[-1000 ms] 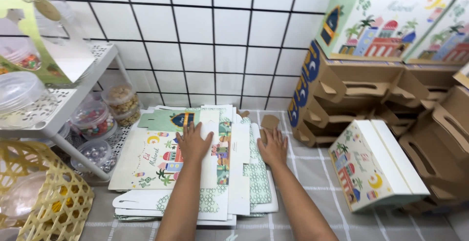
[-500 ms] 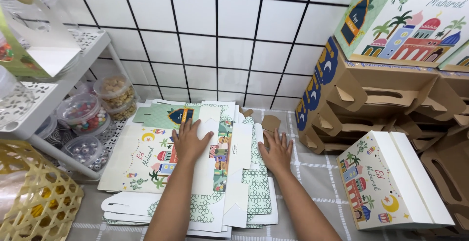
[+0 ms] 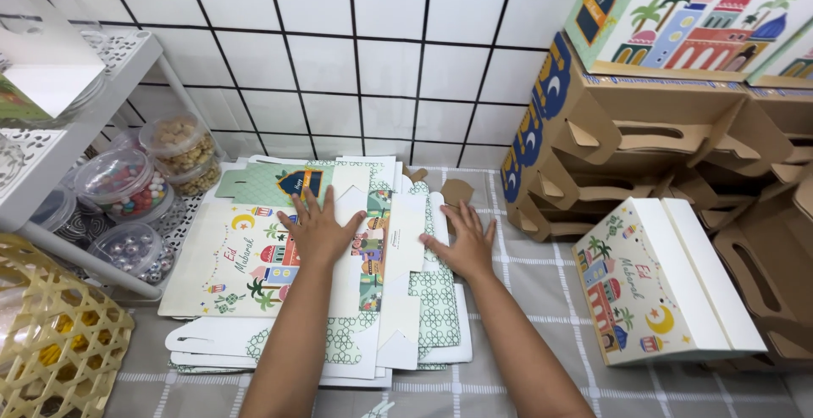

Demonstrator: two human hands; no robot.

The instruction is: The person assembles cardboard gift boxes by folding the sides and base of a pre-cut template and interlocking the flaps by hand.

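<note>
A white tiled wall (image 3: 356,54) with dark grout fills the back of the view, and a grey checked cloth (image 3: 542,299) covers the work surface below it. To the right stands a stack of folded brown cardboard carriers (image 3: 660,147) with handle cut-outs, topped by a printed box showing domed buildings and palms; in front of it lies one assembled printed box (image 3: 665,291) with a white lid side, well apart from both hands. On the left a white perforated shelf rack (image 3: 80,88) holds round clear tubs of sweets and beads (image 3: 127,185), and a yellow woven basket (image 3: 55,342) sits at the lower left corner.

In the middle lies a pile of flat, unfolded printed box blanks (image 3: 254,274), fanned out on the cloth, directly under both hands. The left hand (image 3: 320,230) rests palm down with fingers spread on the top blank, near its upper middle, pressing rather than gripping. The right hand (image 3: 461,242) lies flat and spread as well, on the pile's right edge, where white flaps and a green patterned panel (image 3: 436,295) show just below its wrist. Neither hand closes around anything
</note>
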